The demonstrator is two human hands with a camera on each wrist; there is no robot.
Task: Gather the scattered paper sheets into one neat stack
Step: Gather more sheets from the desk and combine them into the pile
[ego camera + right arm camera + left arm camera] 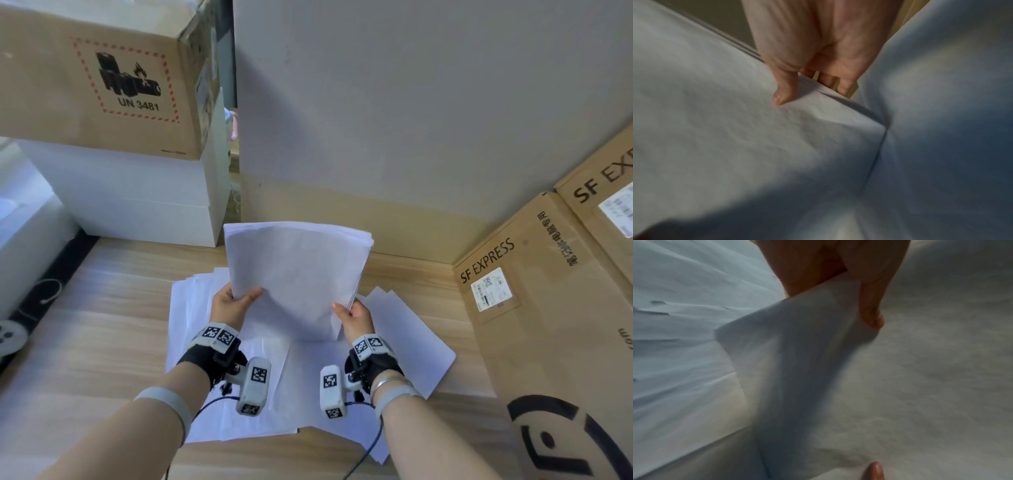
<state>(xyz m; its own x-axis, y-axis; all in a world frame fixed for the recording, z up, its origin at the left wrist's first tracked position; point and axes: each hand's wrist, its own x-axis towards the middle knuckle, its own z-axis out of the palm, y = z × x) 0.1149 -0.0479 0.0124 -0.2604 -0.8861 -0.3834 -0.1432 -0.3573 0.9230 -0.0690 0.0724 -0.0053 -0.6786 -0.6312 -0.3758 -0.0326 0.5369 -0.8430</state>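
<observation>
A bundle of white paper sheets (298, 270) is held up, tilted, above the wooden table (102, 308). My left hand (236, 301) grips its lower left corner, thumb on top of the sheets. My right hand (349, 313) pinches the lower right edge. Under the bundle, several loose white sheets (404, 346) lie fanned out on the table. The left wrist view shows my thumb (871, 308) pressed on the held paper (797, 353). In the right wrist view my thumb (783, 87) lies on the sheet's face (715, 129) with fingers behind the edge.
A brown carton marked UN 3481 (102, 75) sits on white boxes (137, 195) at the back left. SF Express cartons (548, 291) crowd the right side. A grey wall panel (411, 102) stands behind. A cable and a round white device (10, 337) lie at the far left.
</observation>
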